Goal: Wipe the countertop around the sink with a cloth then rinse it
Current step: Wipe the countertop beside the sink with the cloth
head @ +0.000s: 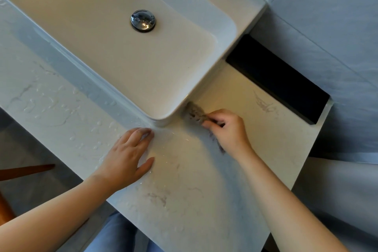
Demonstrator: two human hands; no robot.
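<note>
From the head view, the right hand [227,129] is working at the sink's [206,80] near right corner, fingers [212,118] curled and pinching a small grey-brown cloth [195,111]. The bunched front of the cloth is pressing on the counter [184,200], tucked right against the base of the basin. A loose tail is trailing back beneath the wrist.

The left hand [126,155] is resting flat on the counter just in front of that corner. Its fingers are straight and slightly spread, gripping nothing, the tips lying in a film of water.

The cloth is looking light, limp and probably damp. It should fold into that seam easily, but it gives no stiffness of its own, so the pushing has to come through the fingertips. Taking it by the bunched middle, as it is being held, looks the sound choice. A grip by the tail would only let it drag.

Water beads [47,104] are sitting across the left stretch of the counter, so that part is looking unwiped. Rinsing is yet to come.
</note>
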